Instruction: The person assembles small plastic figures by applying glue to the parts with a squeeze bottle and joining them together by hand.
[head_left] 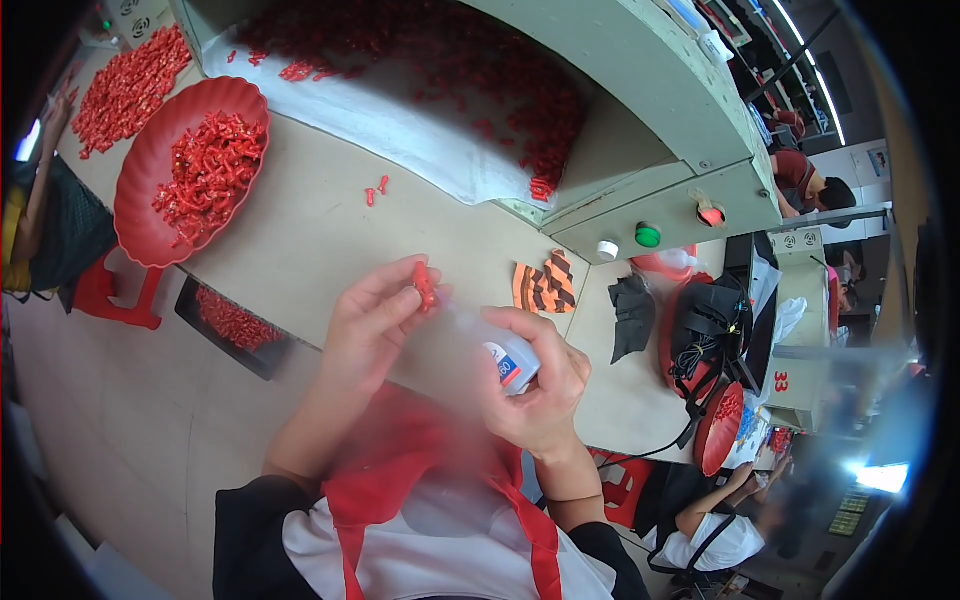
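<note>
Between the thumb and fingers of my left hand is a small red plastic piece, held up over the table. My right hand is wrapped round a small translucent bottle with a blue, white and red label. The bottle is tilted, its top turned toward the red piece; a blurred patch hides part of the space between them, so I cannot tell whether they touch. Two or three loose red pieces lie on the table beyond my left hand.
A scalloped red basin of red pieces stands at left, near a red heap. A grey-green cabinet with buttons shelters more pieces. Striped cloth, black cloth and a black bag lie right. Other people sit nearby.
</note>
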